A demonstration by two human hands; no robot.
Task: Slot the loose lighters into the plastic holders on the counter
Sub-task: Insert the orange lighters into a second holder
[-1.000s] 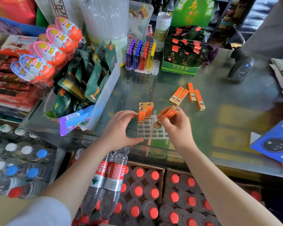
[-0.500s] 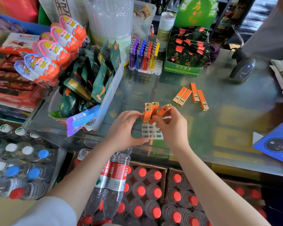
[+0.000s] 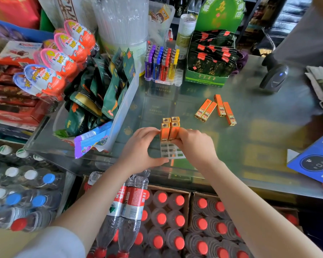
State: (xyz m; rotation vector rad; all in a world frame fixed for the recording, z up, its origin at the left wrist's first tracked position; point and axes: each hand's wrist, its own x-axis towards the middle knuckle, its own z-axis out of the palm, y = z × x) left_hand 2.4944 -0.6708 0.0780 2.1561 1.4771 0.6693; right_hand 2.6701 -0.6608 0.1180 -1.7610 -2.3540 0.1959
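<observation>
My right hand (image 3: 194, 144) has just seated the tilted lighter; four orange lighters (image 3: 169, 129) now stand in the clear holder (image 3: 171, 152) at frame centre. Left hand (image 3: 141, 146) grips the holder, right fingers still pinch the lighter. Four loose lighters (image 3: 215, 109) wait upper right on the worktop (image 3: 259, 138).

I see a glossy glass counter top (image 3: 250, 112) that mirrors the light, and on it a clear, smooth plastic grid holder (image 3: 171, 152) with shiny orange lighters with gold metallic tops (image 3: 169, 127) standing in it. The loose orange lighters lying flat (image 3: 215, 109) have the same slick sheen. Behind, translucent coloured plastic lighters (image 3: 161, 62) sit in a clear plastic rack. The green foil snack packets (image 3: 108, 84) look glossy; the black handheld scanner (image 3: 273, 77) looks matt plastic.
</observation>
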